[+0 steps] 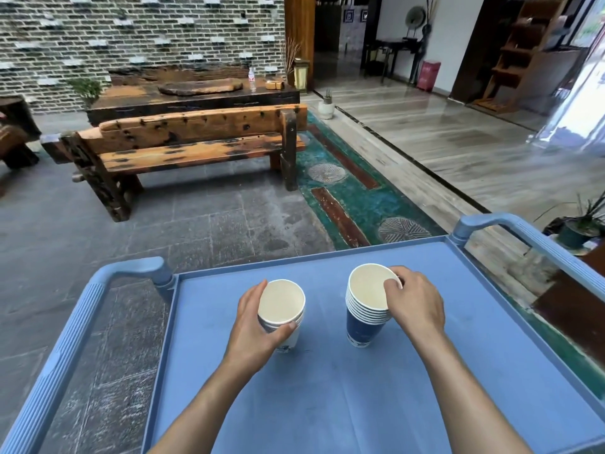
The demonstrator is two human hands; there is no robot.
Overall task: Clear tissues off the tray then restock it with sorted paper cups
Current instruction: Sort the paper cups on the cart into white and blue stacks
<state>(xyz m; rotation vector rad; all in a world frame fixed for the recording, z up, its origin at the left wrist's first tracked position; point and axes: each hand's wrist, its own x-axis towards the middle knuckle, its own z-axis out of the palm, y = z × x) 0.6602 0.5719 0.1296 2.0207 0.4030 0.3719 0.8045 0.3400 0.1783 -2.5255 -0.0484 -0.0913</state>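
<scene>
Left hand (258,326) wraps short white cup stack (282,314), fingers curled round rims. Right hand (415,304) pinches top rim of taller blue cup stack (366,309). Both stacks upright on blue tray (327,404), apart. Beyond: wooden bench (190,142), brick wall (131,37).

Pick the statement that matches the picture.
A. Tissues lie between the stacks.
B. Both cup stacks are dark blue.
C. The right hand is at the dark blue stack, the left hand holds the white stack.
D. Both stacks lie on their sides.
C: the right hand grips the rim of the dark blue stack, while the left hand wraps the white stack, both upright on the tray.
</scene>
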